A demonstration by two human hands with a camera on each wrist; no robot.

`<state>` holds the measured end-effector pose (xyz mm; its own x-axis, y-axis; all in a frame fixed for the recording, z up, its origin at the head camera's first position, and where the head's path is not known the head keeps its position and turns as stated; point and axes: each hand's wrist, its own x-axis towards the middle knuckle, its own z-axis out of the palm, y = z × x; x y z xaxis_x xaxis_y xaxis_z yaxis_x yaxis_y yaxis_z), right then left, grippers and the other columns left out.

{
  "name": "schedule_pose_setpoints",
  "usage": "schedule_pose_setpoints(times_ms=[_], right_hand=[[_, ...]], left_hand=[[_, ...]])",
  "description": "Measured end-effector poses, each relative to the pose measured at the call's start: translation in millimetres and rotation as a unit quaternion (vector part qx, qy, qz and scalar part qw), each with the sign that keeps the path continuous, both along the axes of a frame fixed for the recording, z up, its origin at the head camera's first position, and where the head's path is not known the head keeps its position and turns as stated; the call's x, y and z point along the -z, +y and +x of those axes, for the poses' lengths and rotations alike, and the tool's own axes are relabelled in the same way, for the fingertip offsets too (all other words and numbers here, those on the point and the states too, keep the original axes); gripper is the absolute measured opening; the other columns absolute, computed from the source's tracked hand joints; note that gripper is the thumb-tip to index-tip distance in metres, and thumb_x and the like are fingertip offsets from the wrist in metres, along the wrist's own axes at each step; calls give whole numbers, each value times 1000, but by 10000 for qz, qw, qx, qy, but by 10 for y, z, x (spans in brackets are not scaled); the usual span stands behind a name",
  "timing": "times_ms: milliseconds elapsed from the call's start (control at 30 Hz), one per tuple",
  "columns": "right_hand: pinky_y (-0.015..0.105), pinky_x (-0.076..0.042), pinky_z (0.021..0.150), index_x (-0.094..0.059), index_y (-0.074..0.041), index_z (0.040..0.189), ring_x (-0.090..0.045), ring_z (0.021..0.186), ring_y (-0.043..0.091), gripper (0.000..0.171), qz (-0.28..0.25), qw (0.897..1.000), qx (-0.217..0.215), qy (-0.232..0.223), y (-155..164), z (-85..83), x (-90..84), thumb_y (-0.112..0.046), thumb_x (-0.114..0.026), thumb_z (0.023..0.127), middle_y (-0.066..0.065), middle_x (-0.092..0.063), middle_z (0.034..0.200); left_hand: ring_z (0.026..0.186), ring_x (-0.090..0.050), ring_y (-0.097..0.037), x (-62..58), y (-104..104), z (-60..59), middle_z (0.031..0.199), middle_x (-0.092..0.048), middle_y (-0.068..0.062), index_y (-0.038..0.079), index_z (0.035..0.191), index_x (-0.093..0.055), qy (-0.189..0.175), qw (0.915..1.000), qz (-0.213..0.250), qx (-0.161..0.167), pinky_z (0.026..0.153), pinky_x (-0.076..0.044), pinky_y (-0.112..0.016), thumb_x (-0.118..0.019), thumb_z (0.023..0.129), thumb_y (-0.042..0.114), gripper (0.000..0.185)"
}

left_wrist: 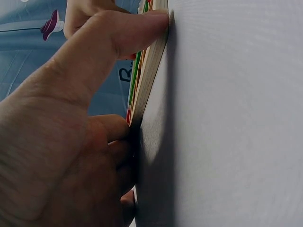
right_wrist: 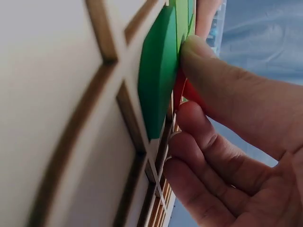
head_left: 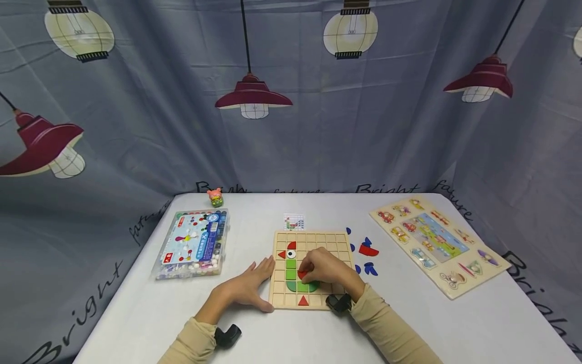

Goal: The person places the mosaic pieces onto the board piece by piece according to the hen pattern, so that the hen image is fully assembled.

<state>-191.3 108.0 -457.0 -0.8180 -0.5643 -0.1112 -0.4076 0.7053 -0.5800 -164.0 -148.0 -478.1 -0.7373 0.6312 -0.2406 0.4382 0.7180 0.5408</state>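
Note:
A wooden grid board (head_left: 334, 303) lies on the white table. My left hand (head_left: 247, 285) rests at its left edge, the thumb by the near corner and the fingers spread along the side. In the left wrist view the thumb (left_wrist: 137, 30) touches the board's edge. With thumb and fingertips my right hand (head_left: 328, 267) pinches a red piece (right_wrist: 179, 87) at the board, beside the green squares (head_left: 291, 274) and just above a dark green rounded piece (right_wrist: 156, 75). A white eye piece (head_left: 291, 254) sits among red pieces higher up. A red triangle (head_left: 303, 301) lies near the front edge.
Behind the board is a small pattern card (head_left: 294, 222). Blue pieces (head_left: 370, 269) and a red piece (head_left: 368, 251) lie to its right. A picture puzzle board (head_left: 454, 280) is farther right. A clear box (head_left: 193, 242) and a small figurine (head_left: 215, 197) stand left.

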Motion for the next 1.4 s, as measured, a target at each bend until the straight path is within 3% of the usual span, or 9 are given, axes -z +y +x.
schedule_pose_setpoints(times_ms=[433, 900, 1167, 1400], right_hand=[[24, -57, 71, -78, -9, 93, -60, 71, 7, 16, 95, 9995, 50, 303, -7, -38, -34, -16, -80, 79, 0, -75, 85], [25, -57, 71, -79, -10, 91, -60, 72, 6, 17, 147, 9995, 145, 241, -9, -34, -54, -20, -81, 78, -2, -74, 82], [26, -50, 74, -77, -10, 96, -58, 78, 8, 22, -177, 9995, 240, 128, 173, -107, -112, -19, -82, 77, -5, -71, 86], [23, -53, 72, -75, -7, 101, -60, 82, 9, 28, -303, 9971, 438, 535, 519, -188, -82, -17, -82, 75, 1, -71, 93]], left_hand=[[153, -6, -30, -40, -19, -22, 164, -7, -16, -2, 154, -15, 67, 10000, -2, -3, 125, -7, -50, -81, 70, 43, 116], [153, -6, -32, -18, -32, 2, 164, -8, -17, -2, 154, -15, 4, 9999, 75, -78, 125, -6, -52, -82, 69, 42, 117], [153, -6, -31, -2, -42, 7, 164, -8, -16, -2, 154, -16, 0, 9999, 55, -107, 125, -7, -51, -82, 68, 43, 117], [153, -6, -30, 11, -28, 14, 164, -7, -16, -2, 154, -16, -41, 10000, 87, -18, 125, -6, -51, -82, 68, 42, 117]])
